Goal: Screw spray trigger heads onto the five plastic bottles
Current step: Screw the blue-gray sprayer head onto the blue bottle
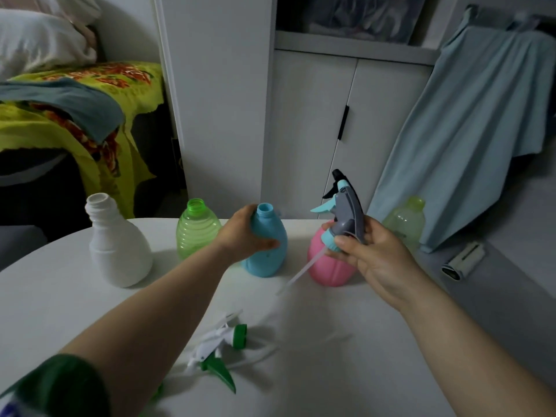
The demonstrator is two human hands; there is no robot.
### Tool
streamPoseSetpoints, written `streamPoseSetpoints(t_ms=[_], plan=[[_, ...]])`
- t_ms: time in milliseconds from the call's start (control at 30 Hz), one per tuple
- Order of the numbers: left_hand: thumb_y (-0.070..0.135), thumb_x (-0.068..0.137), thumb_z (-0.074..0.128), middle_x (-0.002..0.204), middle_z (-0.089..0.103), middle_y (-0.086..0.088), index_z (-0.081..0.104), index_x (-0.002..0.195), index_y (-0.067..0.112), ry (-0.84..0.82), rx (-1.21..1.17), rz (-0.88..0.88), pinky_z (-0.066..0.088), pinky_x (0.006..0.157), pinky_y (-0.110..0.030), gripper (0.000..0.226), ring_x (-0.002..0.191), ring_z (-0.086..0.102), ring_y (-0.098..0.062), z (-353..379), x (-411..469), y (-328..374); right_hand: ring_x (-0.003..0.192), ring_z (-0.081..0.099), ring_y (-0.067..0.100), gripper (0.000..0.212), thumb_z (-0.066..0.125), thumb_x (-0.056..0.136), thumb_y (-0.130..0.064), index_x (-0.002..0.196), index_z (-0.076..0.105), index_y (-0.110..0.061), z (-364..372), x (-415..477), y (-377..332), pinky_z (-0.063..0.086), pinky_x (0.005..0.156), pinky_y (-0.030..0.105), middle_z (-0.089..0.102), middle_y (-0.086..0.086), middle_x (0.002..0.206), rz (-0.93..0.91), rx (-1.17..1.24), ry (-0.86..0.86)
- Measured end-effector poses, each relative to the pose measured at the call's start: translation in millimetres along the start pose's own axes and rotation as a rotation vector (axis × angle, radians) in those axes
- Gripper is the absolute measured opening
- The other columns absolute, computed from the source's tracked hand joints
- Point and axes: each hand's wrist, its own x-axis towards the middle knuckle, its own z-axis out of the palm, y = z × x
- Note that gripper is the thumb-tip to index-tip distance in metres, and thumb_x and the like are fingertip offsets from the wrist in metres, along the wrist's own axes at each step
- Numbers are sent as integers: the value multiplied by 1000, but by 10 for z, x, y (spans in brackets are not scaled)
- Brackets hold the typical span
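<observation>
Several open bottles stand in a row on the white table (331, 356): a white bottle (118, 251), a green ribbed bottle (197, 228), a blue bottle (267, 245), a pink bottle (328, 267) and a pale yellow-green bottle (406, 222). My left hand (243, 233) grips the blue bottle around its shoulder. My right hand (370, 254) holds a grey and teal trigger head (346, 212) in the air in front of the pink bottle, its clear dip tube (301, 273) slanting down to the left. White and green trigger heads (221, 347) lie on the table near me.
A white cabinet (316, 115) stands behind the table. A light blue cloth (469, 130) hangs at the right. A bed with a yellow flowered cover (75, 115) is at the left. A small grey and white object (463, 261) lies on the seat at the right.
</observation>
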Motion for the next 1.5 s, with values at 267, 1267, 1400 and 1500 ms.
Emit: streamPoseSetpoints(t_ms=[267,1267,1400,1500], plan=[[19,59,79,100,50,2,44,119,15,-75,-22,75,37,77,-24,70,89,48,-16,-72,-280,-57,85,64,9,20,48,80,4,83,55,-14,-78,26,-278,57,74,23,63,2,89,-146,107,76],[7,60,78,99,47,7,43,118,15,-47,-332,98,36,61,6,68,87,46,-7,-185,-846,-278,97,59,8,30,58,78,3,90,52,-23,782,298,20,47,81,8,61,1,105,-8,-377,-347],[10,59,79,97,48,11,43,117,18,-49,-333,103,35,61,7,68,82,45,2,-176,-823,-295,92,60,-1,30,57,78,4,94,53,-21,787,314,84,47,81,8,61,-1,104,11,-379,-350],[9,58,79,101,50,6,44,117,17,-35,-339,104,36,62,6,69,88,48,-9,-155,-814,-309,83,61,-11,29,58,78,4,97,51,-16,756,317,96,47,78,6,61,0,102,13,-362,-353]])
